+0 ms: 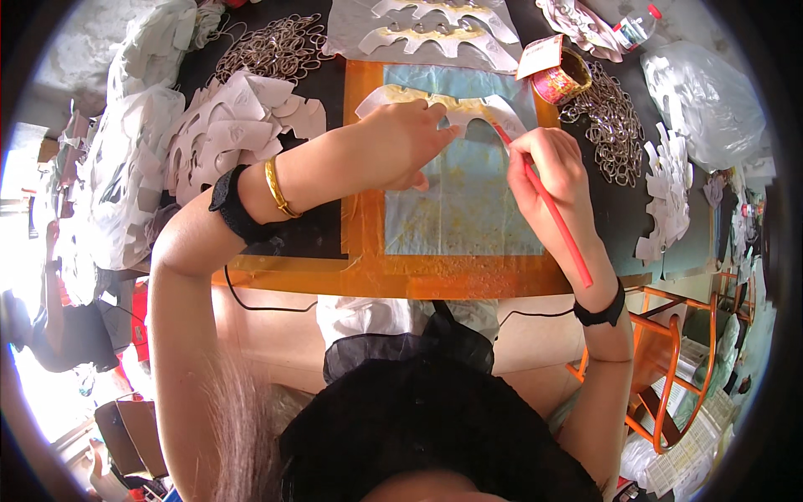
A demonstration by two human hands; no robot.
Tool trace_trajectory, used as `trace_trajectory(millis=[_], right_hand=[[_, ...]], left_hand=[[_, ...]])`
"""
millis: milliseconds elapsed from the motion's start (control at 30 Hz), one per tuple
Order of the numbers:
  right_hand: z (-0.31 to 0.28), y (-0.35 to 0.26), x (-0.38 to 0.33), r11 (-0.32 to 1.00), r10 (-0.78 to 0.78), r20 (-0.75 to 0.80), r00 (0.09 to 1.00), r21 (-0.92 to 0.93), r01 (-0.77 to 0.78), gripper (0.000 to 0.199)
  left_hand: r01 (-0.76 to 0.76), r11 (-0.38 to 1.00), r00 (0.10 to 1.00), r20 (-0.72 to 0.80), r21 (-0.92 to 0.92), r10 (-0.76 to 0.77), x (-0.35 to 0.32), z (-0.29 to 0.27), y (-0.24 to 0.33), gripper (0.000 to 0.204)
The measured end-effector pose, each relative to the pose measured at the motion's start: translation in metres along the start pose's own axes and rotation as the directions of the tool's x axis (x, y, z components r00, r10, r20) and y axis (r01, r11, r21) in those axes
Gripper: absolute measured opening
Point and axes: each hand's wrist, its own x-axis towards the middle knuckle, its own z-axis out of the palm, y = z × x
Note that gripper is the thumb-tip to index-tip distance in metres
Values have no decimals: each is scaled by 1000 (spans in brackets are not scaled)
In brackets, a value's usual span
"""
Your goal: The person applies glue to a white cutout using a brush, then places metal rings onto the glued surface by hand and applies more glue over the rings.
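Note:
A white cut-out piece [508, 117] with scalloped lower edges and a yellow smear along it lies flat on a stained pale blue sheet [468, 209]. My left hand [411, 142] rests over the left part of this piece, its fingers apart and holding nothing. Between the fingers of my right hand [552, 171] is a thin red brush [562, 227], held at a slant. The brush's tip meets the piece's right part, though its bristles are too small to make out. Just beyond, two similar yellow-smeared cut-outs [439, 40] lie on a grey sheet.
An open tin [562, 82] with yellow residue stands beyond my right hand. Heaps of metal rings [272, 46] and more metal rings [615, 125] flank the work area. White cut-outs [226, 125] pile up at left. A plastic bag [703, 100] and bottle [637, 29] are at right.

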Motion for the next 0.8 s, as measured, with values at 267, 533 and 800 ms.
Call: trace_trajectory(millis=[267, 533, 800], right_hand=[[2, -1, -2, 996, 19, 9, 1000, 89, -20, 16], [2, -1, 2, 975, 109, 33, 994, 190, -113, 13], [7, -3, 15, 960, 102, 83, 991, 251, -120, 12]], left_hand=[[94, 992, 995, 36, -89, -91, -5, 8, 13, 76], [102, 993, 995, 0, -52, -102, -6, 16, 19, 75], [148, 985, 987, 83, -88, -141, -3, 14, 20, 76]])
